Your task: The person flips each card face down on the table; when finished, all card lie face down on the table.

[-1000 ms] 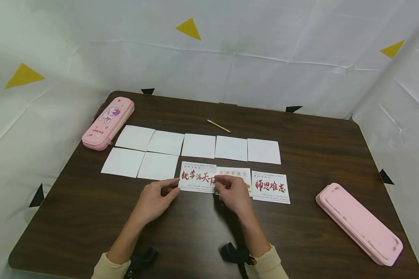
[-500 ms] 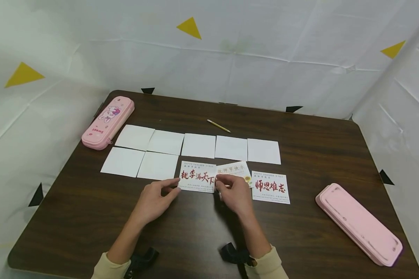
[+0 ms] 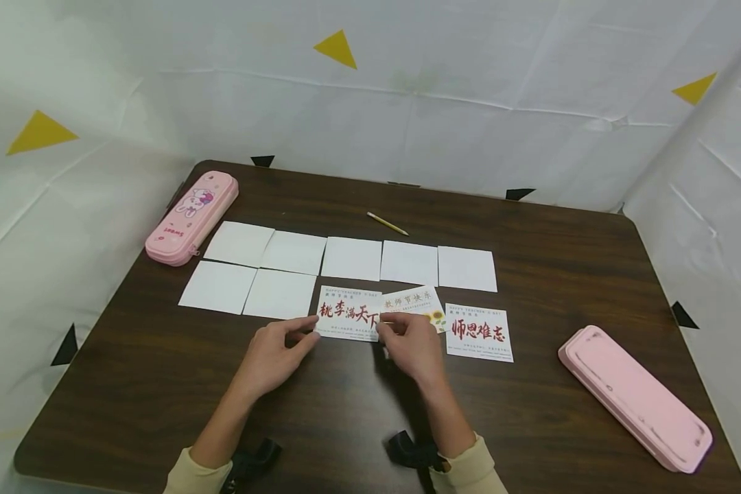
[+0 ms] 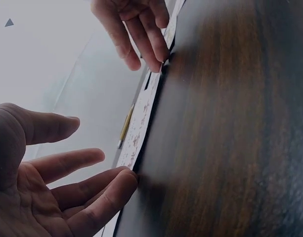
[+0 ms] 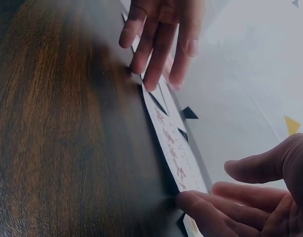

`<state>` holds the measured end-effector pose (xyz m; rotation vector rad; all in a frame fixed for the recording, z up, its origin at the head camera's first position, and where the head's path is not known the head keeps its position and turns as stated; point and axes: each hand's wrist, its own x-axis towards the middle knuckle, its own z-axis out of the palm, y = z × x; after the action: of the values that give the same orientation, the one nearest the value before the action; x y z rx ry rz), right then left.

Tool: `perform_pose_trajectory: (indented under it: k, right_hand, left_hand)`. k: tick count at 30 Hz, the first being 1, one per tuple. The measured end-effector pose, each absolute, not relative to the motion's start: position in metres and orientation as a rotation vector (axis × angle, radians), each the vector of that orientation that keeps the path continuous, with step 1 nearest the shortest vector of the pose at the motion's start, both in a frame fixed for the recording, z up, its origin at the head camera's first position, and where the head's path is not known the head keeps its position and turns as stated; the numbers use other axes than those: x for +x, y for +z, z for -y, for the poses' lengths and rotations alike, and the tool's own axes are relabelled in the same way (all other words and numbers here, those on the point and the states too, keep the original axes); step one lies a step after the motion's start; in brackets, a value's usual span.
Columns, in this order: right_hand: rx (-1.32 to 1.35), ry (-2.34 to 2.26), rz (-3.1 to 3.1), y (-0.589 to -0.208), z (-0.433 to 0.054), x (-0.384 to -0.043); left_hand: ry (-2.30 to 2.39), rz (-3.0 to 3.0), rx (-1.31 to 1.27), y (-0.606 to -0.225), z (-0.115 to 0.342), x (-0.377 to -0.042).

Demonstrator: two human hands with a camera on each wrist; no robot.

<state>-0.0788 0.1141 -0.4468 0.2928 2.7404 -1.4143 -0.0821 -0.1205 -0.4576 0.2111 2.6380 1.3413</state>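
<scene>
A white card with large red characters (image 3: 348, 313) lies flat between my two hands. My left hand (image 3: 276, 355) touches its left edge with the fingertips, and my right hand (image 3: 415, 350) is at its right edge. In the left wrist view, the left fingers (image 4: 99, 197) are fairly straight with the thumb clear of the card. The right wrist view shows the right fingers (image 5: 205, 207) the same way. A sunflower card (image 3: 414, 300) lies tilted, partly hidden by the right hand. Farther right is another red-lettered card (image 3: 479, 332).
Several blank white cards (image 3: 352, 259) lie in two rows beyond and left of the hands. A pencil (image 3: 387, 223) lies behind them. One pink pencil case (image 3: 191, 218) is at the far left of the dark table (image 3: 321, 425), another pink case (image 3: 634, 398) at the right.
The sunflower card has turned askew and shifted away from me, leaving its line with the neighbouring cards. My right hand has edged slightly left. The left hand stays in place.
</scene>
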Motion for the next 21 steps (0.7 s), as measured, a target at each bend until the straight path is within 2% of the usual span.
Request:
perform_pose_trajectory:
  k: [14,21]
  right_hand:
    - [0.329,-2.021,-2.294,-0.4509,-0.1165,-0.0845]
    - [0.359,-2.111,-2.295,-0.4555,-0.1159,-0.0867]
  left_hand:
    - [1.740,-2.489,0.114,-0.4553,0.1285,-0.0838]
    - [1.889,-2.483,0.083,-0.4547,0.1246,-0.0819]
